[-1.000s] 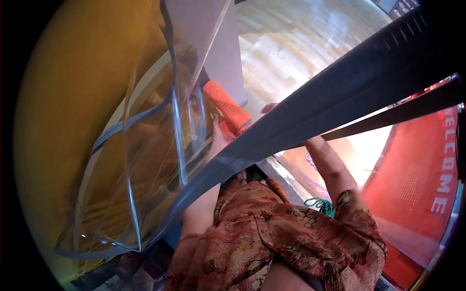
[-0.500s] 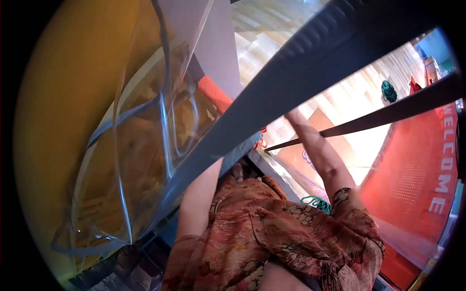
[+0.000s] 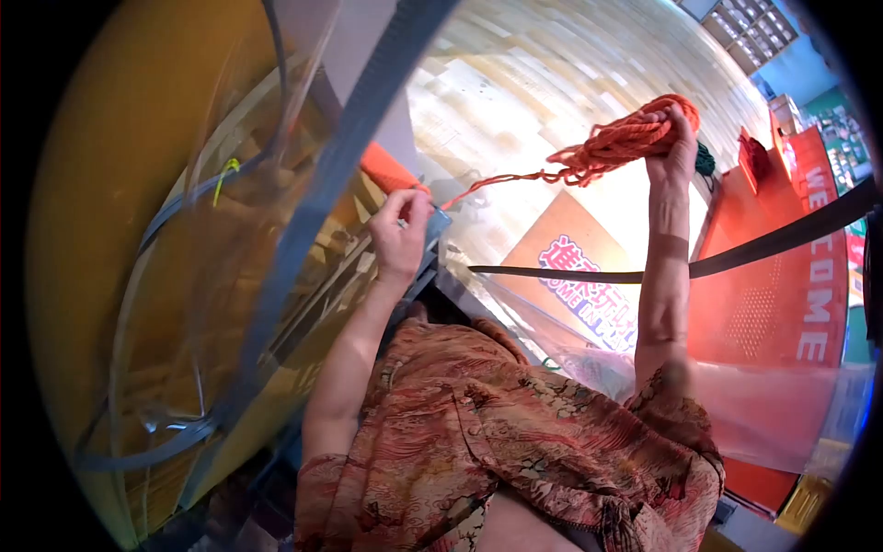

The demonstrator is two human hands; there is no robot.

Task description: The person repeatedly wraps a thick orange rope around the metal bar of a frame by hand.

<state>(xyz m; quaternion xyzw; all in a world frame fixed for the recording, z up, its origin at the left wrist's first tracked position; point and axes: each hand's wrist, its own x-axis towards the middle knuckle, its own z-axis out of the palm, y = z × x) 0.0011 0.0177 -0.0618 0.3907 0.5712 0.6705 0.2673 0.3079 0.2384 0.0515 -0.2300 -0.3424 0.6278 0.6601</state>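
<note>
My right hand [image 3: 676, 152] is closed around a looped bundle of orange rope [image 3: 621, 145], held up at arm's length to the right. From that bundle a thinner orange strand [image 3: 506, 180] stretches left towards my left hand [image 3: 402, 235]. The left fingers are pinched together beside the end of an orange sleeve-like piece [image 3: 388, 171]; what lies between them is hidden. A small blue-grey corner [image 3: 441, 221] shows just right of those fingers.
Clear plastic sheeting with grey edging [image 3: 308, 221] hangs on the left. A dark strap [image 3: 570, 275] crosses on the right before a red WELCOME panel [image 3: 782, 285]. A brown mat with lettering [image 3: 561, 244] lies on the wooden floor [image 3: 515, 83]. Dark green rope [image 3: 705, 160] shows behind my right wrist.
Both hands have come into clear view. My right arm has swung up and right with the orange rope bundle. The grey edging that crossed the view has shifted left.
</note>
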